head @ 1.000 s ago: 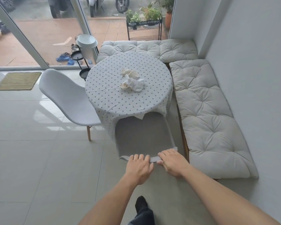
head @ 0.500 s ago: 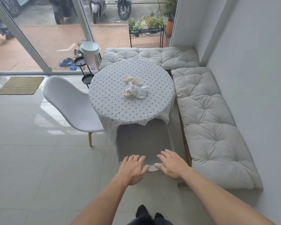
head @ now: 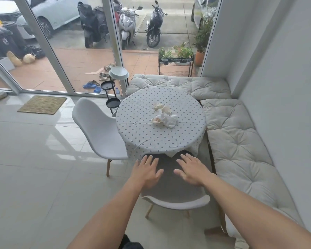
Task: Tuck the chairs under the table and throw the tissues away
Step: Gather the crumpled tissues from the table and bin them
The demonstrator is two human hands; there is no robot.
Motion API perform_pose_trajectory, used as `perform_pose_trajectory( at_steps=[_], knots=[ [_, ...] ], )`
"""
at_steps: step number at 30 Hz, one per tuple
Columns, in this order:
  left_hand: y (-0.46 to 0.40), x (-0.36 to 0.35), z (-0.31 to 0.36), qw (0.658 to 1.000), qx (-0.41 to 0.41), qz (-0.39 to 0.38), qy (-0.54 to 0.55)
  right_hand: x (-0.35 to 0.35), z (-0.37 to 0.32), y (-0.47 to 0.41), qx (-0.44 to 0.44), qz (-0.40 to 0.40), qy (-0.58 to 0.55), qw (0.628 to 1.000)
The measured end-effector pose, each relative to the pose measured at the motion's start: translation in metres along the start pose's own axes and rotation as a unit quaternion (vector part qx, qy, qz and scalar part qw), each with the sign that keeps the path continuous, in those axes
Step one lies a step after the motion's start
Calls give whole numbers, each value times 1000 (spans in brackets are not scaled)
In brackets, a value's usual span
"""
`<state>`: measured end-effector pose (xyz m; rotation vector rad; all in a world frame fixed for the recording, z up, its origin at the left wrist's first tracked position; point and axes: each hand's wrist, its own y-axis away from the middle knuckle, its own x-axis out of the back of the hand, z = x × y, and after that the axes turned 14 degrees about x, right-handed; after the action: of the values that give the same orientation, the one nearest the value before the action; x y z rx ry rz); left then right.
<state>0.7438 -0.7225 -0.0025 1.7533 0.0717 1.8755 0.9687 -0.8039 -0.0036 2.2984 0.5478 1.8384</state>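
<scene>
Left hand fingers (head: 152,159): spread wide and flat, gripping nothing, held in front of the near chair's back.
Right hand fingers (head: 187,159): also splayed and empty, palm down, level with the left ones.
Left hand (head: 147,170): over the left part of the chair back; whether it touches the chair cannot be told.
Right hand (head: 191,170): over the right part of the chair back, a gap apart from the left hand.
Near chair (head: 176,198): grey shell on light wooden legs, its seat pushed in under the hanging tablecloth, its back facing the person.
Side chair (head: 99,130): white, on the left of the tabletop, seat front just at the cloth's edge, back still standing well clear.
Tabletop (head: 142,123): round, covered by a dotted white cloth that hangs over the rim.
Tissues (head: 164,115): crumpled white pieces lying near the middle of the tabletop, some touching each other.
Bench cushions (head: 237,141): pale tufted pads along the wall behind and to the right of the tabletop.
Floor (head: 34,177): glossy pale tiles.
Doormat (head: 42,104): by the glass door, well left.
</scene>
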Motion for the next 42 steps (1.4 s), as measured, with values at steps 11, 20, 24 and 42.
perform_pose_trajectory(
  at_steps=[11, 20, 24, 42],
  knots=[
    [-103, 86, -89, 996, -88, 21, -16, 63, -45, -112, -105, 62, -36, 992],
    [-214, 132, -127, 990, -127, 13, -64, 94, -36, -182, -208, 107, -81, 969],
    [-264, 136, -115, 983, -151, -14, -104, 90, -4, -222, -236, 111, -96, 961],
    [-504, 78, 2, 955, -262, -82, -115, 41, 156, -396, -280, 88, -131, 947]
  ],
)
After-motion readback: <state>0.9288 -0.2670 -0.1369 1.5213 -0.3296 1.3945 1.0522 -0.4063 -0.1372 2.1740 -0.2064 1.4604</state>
